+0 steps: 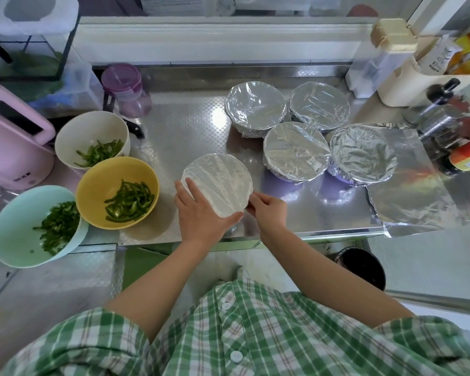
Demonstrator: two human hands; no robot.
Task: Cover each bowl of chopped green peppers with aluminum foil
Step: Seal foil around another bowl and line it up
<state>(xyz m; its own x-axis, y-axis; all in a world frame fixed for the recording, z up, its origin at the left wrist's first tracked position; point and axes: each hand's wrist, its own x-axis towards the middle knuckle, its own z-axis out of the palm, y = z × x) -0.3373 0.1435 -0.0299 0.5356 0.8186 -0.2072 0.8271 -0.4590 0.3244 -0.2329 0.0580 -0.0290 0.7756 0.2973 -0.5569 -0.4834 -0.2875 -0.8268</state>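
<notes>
A foil-covered bowl [219, 181] stands near the counter's front edge. My left hand [201, 213] lies against its near-left rim with straight fingers pressing the foil. My right hand [267, 210] pinches the foil at the bowl's near-right rim. Several more foil-covered bowls [296, 153] sit behind and to the right. Three open bowls of chopped green peppers stand at the left: a white bowl [73, 137], a yellow bowl [98, 175] and a mint bowl [14, 226].
A loose aluminum foil sheet [418, 196] lies flat at the counter's right end. A pink kettle [11, 147] and a purple-lidded jar [125, 90] stand at the left rear. Bottles and containers [445, 118] crowd the right rear. A black bin [361, 267] sits below the counter.
</notes>
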